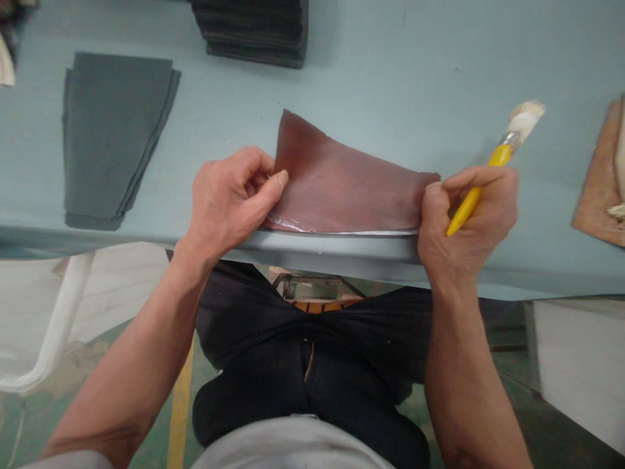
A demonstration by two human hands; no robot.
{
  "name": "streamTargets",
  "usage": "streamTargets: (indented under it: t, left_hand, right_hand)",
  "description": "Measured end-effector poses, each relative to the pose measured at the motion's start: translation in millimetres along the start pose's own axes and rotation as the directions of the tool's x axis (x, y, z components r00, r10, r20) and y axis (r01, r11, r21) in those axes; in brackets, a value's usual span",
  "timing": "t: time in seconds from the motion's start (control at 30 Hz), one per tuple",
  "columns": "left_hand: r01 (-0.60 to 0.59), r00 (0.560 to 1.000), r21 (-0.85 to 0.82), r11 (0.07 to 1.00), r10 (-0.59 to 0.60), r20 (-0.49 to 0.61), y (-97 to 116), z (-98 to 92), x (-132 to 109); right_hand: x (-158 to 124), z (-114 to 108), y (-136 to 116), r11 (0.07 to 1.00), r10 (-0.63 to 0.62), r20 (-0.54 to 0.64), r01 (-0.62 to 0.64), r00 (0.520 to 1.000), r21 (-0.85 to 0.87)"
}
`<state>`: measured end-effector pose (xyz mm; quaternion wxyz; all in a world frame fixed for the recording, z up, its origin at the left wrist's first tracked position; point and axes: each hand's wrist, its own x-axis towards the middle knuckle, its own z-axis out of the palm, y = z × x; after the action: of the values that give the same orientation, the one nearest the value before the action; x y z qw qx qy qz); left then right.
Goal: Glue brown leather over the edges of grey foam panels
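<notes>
A pale grey shirt (293,446) was closest, and past it I saw a brown piece (354,185) by the near edge of the blue-green table (385,78). The left hand (239,192) was curled, pinching its nine o'clock side. The right hand (471,218), also curled, pinched its three o'clock end and held a yellow brush (498,156), bristles toward one o'clock. A dark stack (256,32) sat at eleven o'clock from the piece.
</notes>
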<state>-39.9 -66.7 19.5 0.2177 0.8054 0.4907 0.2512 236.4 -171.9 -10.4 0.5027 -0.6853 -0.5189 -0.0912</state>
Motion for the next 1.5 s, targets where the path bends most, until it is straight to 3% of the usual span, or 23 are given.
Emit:
streamTargets:
  t: [0.7, 1.0, 1.5]
  left_hand:
    - [0.012, 1.0, 0.027, 1.0, -0.012, 0.003, -2.2, 0.4, 0.5]
    - [0.021, 1.0, -0.016, 1.0, -0.021, -0.004, 0.3, -0.5, -0.3]
    - [-0.017, 0.999, -0.034, 0.999, 0.016, -0.032, -2.4, 1.1, 0.2]
  right_hand:
    - [-4.3, 1.4, 6.4, 0.999, 0.029, 0.027, -0.029, 0.999, 0.016]
    - [-6.9, -3.0, 3.6, 0.992, 0.12, 0.089, -0.124, 0.989, 0.036]
    - [-4.2, -3.5, 2.1, 0.999, 0.037, 0.071, -0.04, 0.997, 0.038]
